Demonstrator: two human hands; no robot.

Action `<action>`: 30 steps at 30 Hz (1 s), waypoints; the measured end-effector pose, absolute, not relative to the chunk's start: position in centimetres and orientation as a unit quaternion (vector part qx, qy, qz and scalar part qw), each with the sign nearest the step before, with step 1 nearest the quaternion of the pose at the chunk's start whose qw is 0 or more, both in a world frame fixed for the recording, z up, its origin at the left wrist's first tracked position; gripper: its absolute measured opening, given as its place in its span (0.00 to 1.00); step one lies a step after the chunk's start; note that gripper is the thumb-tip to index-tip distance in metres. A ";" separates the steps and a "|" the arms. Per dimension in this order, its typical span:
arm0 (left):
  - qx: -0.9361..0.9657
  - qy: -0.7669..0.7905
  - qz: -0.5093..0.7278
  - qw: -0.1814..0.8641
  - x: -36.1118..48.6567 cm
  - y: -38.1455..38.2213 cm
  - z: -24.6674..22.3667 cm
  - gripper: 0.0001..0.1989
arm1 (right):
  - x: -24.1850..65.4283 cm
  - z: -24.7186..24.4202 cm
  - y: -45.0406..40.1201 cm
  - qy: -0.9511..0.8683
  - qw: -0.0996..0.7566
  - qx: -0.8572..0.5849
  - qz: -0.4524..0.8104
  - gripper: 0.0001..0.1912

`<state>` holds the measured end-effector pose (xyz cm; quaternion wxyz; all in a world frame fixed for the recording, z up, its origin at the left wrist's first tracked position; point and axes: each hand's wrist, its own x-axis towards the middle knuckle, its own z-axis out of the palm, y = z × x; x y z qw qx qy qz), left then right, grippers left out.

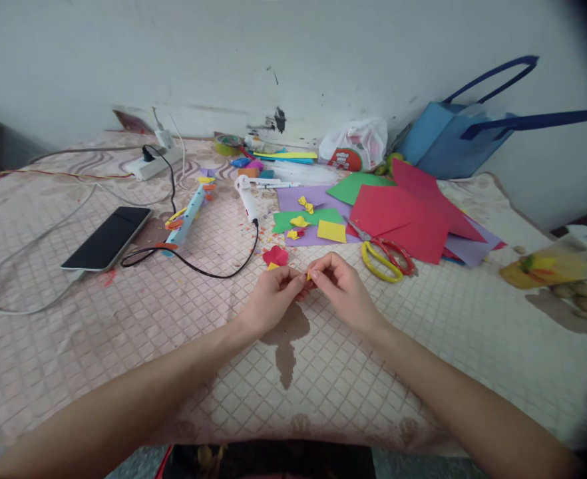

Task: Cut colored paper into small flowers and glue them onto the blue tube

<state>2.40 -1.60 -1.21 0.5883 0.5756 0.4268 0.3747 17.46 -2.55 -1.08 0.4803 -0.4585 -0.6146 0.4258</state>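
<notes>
My left hand (272, 296) and my right hand (346, 291) meet over the tablecloth, thumbs and fingers pinched together. Between their fingertips shows a small yellow paper piece (309, 275), mostly hidden by the fingers. Just beyond my left hand lies a red paper flower (275, 255), with a bit of yellow paper (272, 266) by it. Scissors (383, 258) with yellow and red handles rest to the right of my right hand. Farther back are a yellow paper square (331, 231) and several small yellow paper shapes (300, 221) on green and purple sheets.
A white glue gun (246, 198) trails a black cord on the left. Beyond it stand a light-blue decorated strip (188, 216), a phone (108, 238) and a power strip (158, 163). Red paper sheets (408, 216), a blue bag (453, 143) and a plastic cup (553, 263) occupy the right.
</notes>
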 end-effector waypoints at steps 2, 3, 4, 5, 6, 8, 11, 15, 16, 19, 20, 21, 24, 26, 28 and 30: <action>0.568 0.424 0.374 0.598 2.5 -1.6 -1.0 0.10 | 17.5 -1.1 -2.5 -0.621 0.477 -0.463 0.414 0.04; 0.569 0.425 0.373 0.597 2.5 -1.7 -0.9 0.10 | 17.5 -1.1 -2.4 -0.625 0.476 -0.466 0.408 0.04; 0.574 0.426 0.370 0.593 2.5 -1.7 -0.8 0.09 | 17.5 -1.1 -2.4 -0.629 0.475 -0.467 0.402 0.04; 0.581 0.429 0.367 0.586 2.4 -1.7 -0.7 0.09 | 17.5 -1.1 -2.3 -0.632 0.473 -0.467 0.399 0.04; 0.588 0.432 0.364 0.579 2.4 -1.6 -0.7 0.08 | 17.5 -1.0 -2.3 -0.635 0.472 -0.466 0.397 0.04; 0.599 0.436 0.359 0.568 2.3 -1.6 -0.7 0.07 | 17.5 -0.9 -2.4 -0.639 0.469 -0.464 0.395 0.03; 0.604 0.437 0.357 0.563 2.3 -1.6 -0.7 0.07 | 17.5 -0.9 -2.4 -0.641 0.467 -0.461 0.397 0.03; 0.607 0.439 0.357 0.558 2.3 -1.6 -0.8 0.06 | 17.5 -1.2 -2.3 -0.644 0.471 -0.460 0.391 0.03; 0.606 0.439 0.357 0.559 2.3 -1.6 -0.8 0.06 | 17.5 -1.2 -2.3 -0.645 0.470 -0.462 0.387 0.03; 0.601 0.432 0.355 0.572 2.3 -1.6 -1.0 0.06 | 17.5 -1.2 -2.2 -0.648 0.469 -0.468 0.375 0.04; 0.599 0.428 0.354 0.576 2.3 -1.5 -1.0 0.06 | 17.5 -1.2 -2.2 -0.650 0.469 -0.469 0.372 0.04; 0.599 0.426 0.354 0.579 2.3 -1.5 -1.1 0.06 | 17.5 -1.2 -2.2 -0.652 0.468 -0.469 0.368 0.04; 0.601 0.429 0.357 0.572 2.3 -1.5 -1.1 0.07 | 17.5 -1.1 -2.3 -0.657 0.467 -0.471 0.358 0.03; 0.602 0.438 0.357 0.564 2.3 -1.6 -1.0 0.09 | 17.5 -1.1 -2.3 -0.658 0.467 -0.470 0.357 0.03; 0.601 0.443 0.358 0.561 2.4 -1.6 -0.9 0.09 | 17.5 -1.1 -2.3 -0.656 0.467 -0.469 0.363 0.03; 0.601 0.447 0.358 0.558 2.4 -1.6 -0.9 0.09 | 17.4 -1.1 -2.4 -0.655 0.468 -0.469 0.364 0.04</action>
